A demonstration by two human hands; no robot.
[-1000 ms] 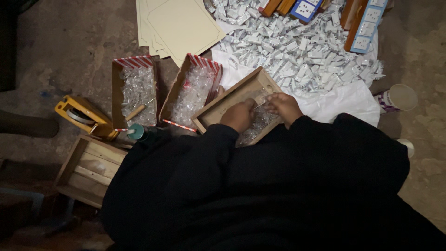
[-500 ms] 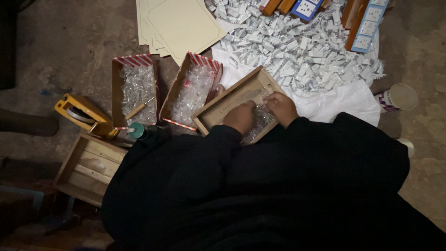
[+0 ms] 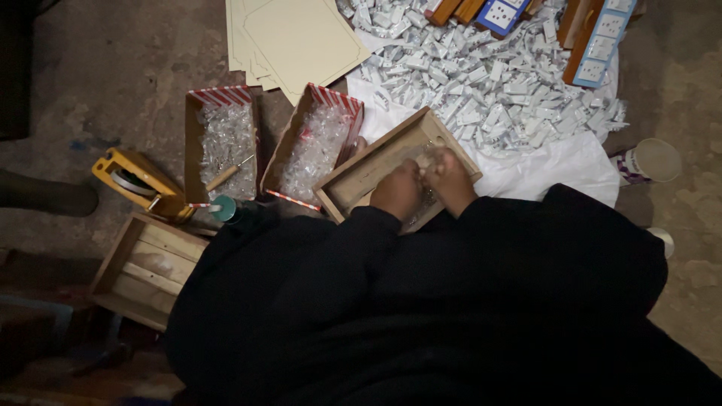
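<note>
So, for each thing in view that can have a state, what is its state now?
Wooden tray: open, tilted on the lap, both hands in it.
Left hand: curled, fingers hidden.
Right hand: curled, touching the left hand.
Two striped boxes: open, filled with clear packets.
White packets: loose in a heap on the white sheet.
Wooden crate: upside down, slats showing.
Paper cup: lying on its side.

Floor-level packing workshop. Indicated by bare concrete floor [image 3: 113,68], heap of small white wrapped parts [image 3: 481,83] on white sheet [image 3: 556,162], wooden trays [image 3: 143,267], stacked card sheets [image 3: 297,37], yellow tape dispenser [image 3: 139,180].
</note>
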